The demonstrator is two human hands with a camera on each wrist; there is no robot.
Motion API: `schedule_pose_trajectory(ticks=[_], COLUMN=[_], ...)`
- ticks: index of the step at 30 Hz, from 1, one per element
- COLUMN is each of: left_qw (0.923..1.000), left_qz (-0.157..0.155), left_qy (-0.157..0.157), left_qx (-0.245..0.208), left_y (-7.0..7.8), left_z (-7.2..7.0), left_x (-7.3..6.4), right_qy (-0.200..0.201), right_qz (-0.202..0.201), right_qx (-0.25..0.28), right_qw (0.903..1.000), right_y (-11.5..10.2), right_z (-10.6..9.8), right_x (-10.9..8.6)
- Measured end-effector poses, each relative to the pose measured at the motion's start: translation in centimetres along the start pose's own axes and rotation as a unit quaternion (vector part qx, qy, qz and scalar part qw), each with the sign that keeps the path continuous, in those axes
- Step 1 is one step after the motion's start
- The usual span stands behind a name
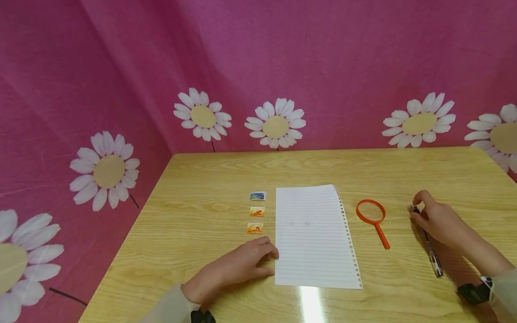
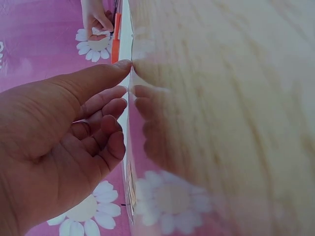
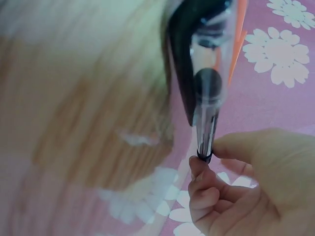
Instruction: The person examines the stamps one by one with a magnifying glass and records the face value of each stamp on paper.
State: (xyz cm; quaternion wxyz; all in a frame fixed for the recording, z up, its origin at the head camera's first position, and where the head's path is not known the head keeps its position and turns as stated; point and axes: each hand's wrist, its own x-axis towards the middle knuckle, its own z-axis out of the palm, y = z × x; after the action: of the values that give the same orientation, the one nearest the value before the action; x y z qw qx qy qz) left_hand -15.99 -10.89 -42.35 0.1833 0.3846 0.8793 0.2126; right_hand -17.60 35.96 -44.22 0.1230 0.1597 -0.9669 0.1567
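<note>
My right hand (image 1: 442, 223) pinches one end of a pen (image 1: 433, 258) between thumb and fingers. The pen slants toward me, its clear, dark-clipped end nearest my body; that end looms large in the right wrist view, above the right hand (image 3: 246, 182). By the left edge of a lined sheet of paper (image 1: 315, 255), my left hand (image 1: 246, 260) rests on the table, thumb and fingertips at the edge and fingers loosely bent. Handwritten figures, seemingly "120" and "80", stand on the sheet. The left wrist view shows the left hand (image 2: 64, 128) holding nothing.
An orange magnifying glass (image 1: 379, 231) lies between the paper and the pen. Left of the sheet, three small stamp-like pictures (image 1: 256, 211) form a column. Behind the wooden table (image 1: 194, 211) hangs a pink cloth (image 1: 323, 54) with white daisies.
</note>
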Motion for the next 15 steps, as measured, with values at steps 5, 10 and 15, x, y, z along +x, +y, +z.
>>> schedule_pose_trajectory(ticks=[5,10,15], left_qw=[1.0000,0.9998,0.9994], left_qz=[0.005,0.009,0.015], left_qy=[0.000,0.004,0.012], left_qx=[0.006,0.020,0.029], left_y=[0.07,0.15,0.16], left_z=[-0.06,-0.08,0.03], left_x=[-0.04,-0.01,-0.04], right_qy=[0.034,0.041,0.036], right_qz=[-0.041,-0.058,-0.067], right_qx=[-0.038,-0.050,-0.044], right_qw=[0.9979,0.9962,0.9962], right_y=[0.05,0.30,0.76], right_z=[0.10,0.08,-0.32], right_x=[0.25,0.24,-0.20])
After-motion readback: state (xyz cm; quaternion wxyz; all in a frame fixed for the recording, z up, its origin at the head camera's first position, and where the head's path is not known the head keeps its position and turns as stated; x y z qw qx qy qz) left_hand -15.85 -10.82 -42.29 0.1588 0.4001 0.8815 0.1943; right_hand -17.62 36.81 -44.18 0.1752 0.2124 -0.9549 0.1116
